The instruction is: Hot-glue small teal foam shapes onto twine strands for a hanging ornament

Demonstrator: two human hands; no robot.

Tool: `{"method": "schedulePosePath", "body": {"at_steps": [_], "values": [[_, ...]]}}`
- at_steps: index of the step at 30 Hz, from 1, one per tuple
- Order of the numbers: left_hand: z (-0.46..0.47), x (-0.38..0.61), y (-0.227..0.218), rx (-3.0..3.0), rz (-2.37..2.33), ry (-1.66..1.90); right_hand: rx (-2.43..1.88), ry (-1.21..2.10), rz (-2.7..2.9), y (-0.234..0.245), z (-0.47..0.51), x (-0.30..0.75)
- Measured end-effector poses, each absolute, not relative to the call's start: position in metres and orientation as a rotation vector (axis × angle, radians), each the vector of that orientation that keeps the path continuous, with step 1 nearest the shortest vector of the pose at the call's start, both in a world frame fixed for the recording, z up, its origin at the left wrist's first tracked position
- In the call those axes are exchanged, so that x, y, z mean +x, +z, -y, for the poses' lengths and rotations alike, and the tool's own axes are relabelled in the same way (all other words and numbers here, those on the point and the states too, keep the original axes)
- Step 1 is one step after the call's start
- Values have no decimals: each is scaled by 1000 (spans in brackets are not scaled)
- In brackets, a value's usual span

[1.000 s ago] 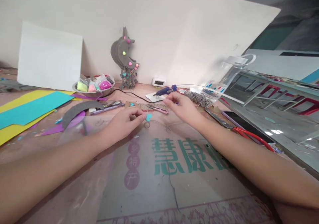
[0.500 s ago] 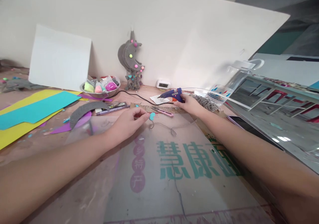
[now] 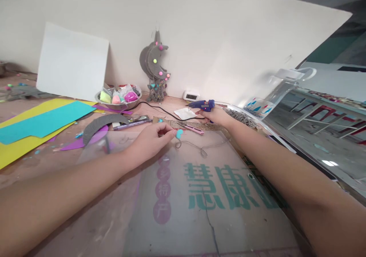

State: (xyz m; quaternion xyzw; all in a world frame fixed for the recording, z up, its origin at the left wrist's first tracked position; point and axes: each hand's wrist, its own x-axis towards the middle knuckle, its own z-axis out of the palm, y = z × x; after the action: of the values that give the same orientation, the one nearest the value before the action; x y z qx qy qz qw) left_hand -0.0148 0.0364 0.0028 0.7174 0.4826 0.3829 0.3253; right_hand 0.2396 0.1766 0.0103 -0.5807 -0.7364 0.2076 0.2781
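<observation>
My left hand (image 3: 153,139) pinches the edge of a small turquoise heart-shaped piece (image 3: 179,133) between thumb and forefinger, just over a clear printed plastic sheet (image 3: 185,226). A thin grey cord (image 3: 190,143) curls from beside this piece toward the right. Farther back, my right hand (image 3: 219,116) is closed around the handle of a blue glue gun (image 3: 202,105), whose nozzle points left above a white paper (image 3: 183,114). Part of the handle is hidden by the fingers. A pink craft knife (image 3: 191,127) lies between my hands.
A metal bowl (image 3: 120,105) of bagged coloured clay stands behind my left hand. Turquoise foam sheet (image 3: 51,122) and a grey felt crescent (image 3: 101,125) lie left. A decorated moon (image 3: 154,63) hangs on the wall. Grey cord bundle (image 3: 241,117) and clear jug (image 3: 274,85) are right.
My right hand and the glue gun have moved slightly back and to the right. The left hand keeps its pinch on the heart-shaped piece. The whole view has shifted a little.
</observation>
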Motion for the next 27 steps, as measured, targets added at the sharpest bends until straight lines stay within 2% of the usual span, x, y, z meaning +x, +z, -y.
{"method": "schedulePosePath", "body": {"at_steps": [7,10,14,21,27], "values": [[-43,-19,-2,1775,-1336,1128,-1267,573,1888,27,-118,234],[-44,-20,-3,1783,-1322,1150,-1327,481,1970,26,-74,230],[-44,-19,-3,1789,-1326,1151,-1338,533,1997,16,-39,224],[-44,-19,-3,1782,-1306,1144,-1332,698,2005,9,-32,215],[-42,-19,0,1801,-1304,1139,-1348,640,2051,7,-32,215]]}}
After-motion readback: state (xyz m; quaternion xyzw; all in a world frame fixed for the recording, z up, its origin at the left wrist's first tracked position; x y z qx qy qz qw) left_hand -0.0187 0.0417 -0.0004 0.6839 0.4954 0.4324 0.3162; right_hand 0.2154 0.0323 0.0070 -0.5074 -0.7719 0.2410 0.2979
